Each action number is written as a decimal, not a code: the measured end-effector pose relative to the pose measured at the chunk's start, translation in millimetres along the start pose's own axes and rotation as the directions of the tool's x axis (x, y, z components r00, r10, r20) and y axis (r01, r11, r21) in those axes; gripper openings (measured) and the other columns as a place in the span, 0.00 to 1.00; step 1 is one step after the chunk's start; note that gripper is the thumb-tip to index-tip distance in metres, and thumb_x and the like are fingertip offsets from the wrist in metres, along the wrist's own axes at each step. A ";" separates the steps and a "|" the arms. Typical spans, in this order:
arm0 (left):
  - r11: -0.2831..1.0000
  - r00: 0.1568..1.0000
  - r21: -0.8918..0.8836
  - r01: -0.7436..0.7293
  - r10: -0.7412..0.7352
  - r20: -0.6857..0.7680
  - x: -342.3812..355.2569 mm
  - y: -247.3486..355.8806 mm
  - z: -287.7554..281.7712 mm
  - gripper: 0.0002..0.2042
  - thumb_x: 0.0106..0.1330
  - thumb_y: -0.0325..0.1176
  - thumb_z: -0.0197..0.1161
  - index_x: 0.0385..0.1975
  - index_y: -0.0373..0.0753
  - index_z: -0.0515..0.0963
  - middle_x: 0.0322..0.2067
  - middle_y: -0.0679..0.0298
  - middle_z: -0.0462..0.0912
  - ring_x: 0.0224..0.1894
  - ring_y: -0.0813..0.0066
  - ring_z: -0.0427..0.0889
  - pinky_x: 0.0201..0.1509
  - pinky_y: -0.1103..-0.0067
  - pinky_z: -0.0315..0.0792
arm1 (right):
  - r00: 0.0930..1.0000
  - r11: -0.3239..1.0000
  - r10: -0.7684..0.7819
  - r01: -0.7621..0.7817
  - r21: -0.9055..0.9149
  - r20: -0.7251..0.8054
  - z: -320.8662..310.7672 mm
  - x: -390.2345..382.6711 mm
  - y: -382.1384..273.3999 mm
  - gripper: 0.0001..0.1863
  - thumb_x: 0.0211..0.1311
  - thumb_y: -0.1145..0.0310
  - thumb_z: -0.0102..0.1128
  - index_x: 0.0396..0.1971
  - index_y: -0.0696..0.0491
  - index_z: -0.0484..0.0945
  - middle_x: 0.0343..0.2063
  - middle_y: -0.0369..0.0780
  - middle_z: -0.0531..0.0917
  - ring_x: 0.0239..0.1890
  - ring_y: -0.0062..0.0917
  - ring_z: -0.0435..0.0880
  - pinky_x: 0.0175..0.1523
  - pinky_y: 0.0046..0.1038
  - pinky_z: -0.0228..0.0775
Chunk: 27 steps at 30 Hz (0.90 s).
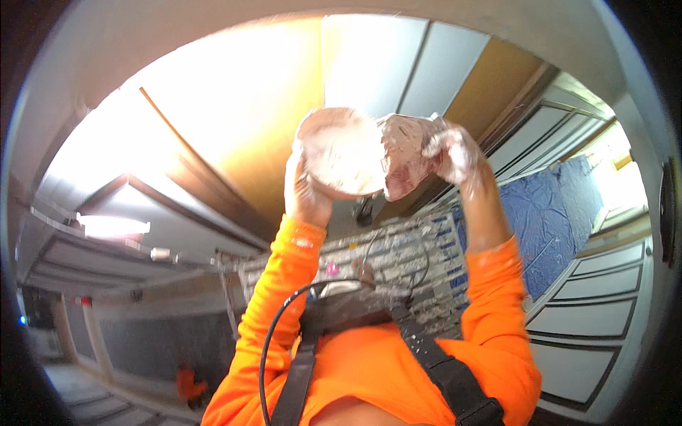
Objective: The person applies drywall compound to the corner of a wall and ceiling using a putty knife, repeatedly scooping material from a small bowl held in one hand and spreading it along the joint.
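Observation:
Raised in front of me, my left hand (307,186) grips the near-left side of a round, shallow bowl (342,153) coated inside with whitish plaster-like paste. Its fingers are partly hidden behind the rim. My right hand (457,155), smeared with white paste, is closed on a flat, paste-covered piece (408,153) that looks like a scraper; its exact kind is hard to make out. The piece meets the bowl's right edge. Both arms are stretched up in orange sleeves.
Below me lies a slatted platform (440,273) spattered with white. A blue sheet (547,220) spreads to the right, near panelled white doors (586,316). A lit lamp (114,226) is at left. Another person in orange (190,383) is at the lower left. A black cable (273,330) loops by my chest.

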<state>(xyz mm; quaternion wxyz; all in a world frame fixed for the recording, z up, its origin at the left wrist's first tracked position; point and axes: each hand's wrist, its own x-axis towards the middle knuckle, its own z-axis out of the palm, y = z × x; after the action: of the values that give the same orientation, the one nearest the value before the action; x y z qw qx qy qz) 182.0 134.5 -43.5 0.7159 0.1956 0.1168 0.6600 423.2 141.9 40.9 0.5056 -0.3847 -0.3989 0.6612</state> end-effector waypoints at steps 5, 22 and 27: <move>0.985 0.980 -0.056 0.164 -0.156 0.124 33.8 -19.1 39.3 0.33 0.63 0.57 0.49 0.60 0.38 0.59 0.58 0.56 0.65 0.60 0.59 0.64 0.63 0.61 0.60 | 0.366 0.394 -0.918 0.788 -0.473 -0.154 14.9 -27.2 -32.8 0.21 0.51 0.78 0.51 0.49 0.61 0.71 0.47 0.44 0.76 0.45 0.29 0.78 0.46 0.31 0.72; 0.985 0.979 -0.053 0.162 -0.153 0.136 77.5 -38.2 57.1 0.31 0.64 0.58 0.46 0.60 0.43 0.59 0.59 0.59 0.63 0.60 0.58 0.63 0.61 0.56 0.59 | -0.104 -0.171 -0.983 0.194 -0.966 0.153 26.9 28.6 -52.8 0.28 0.43 0.81 0.56 0.50 0.65 0.66 0.45 0.56 0.72 0.48 0.53 0.72 0.54 0.44 0.64; 0.989 0.978 -0.067 0.129 -0.116 0.172 64.9 -26.0 66.5 0.30 0.65 0.57 0.46 0.60 0.42 0.59 0.59 0.59 0.64 0.60 0.59 0.63 0.61 0.59 0.61 | -0.041 0.006 -0.999 0.078 -0.997 -0.009 71.5 38.0 -77.4 0.30 0.45 0.77 0.57 0.53 0.64 0.63 0.49 0.59 0.64 0.50 0.51 0.66 0.53 0.51 0.60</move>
<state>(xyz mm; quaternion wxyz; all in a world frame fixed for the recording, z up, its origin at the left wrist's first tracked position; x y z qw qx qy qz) 240.3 189.1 10.7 0.7696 0.2149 0.0424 0.5997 378.7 182.3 135.4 0.6233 -0.5479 -0.4670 -0.3052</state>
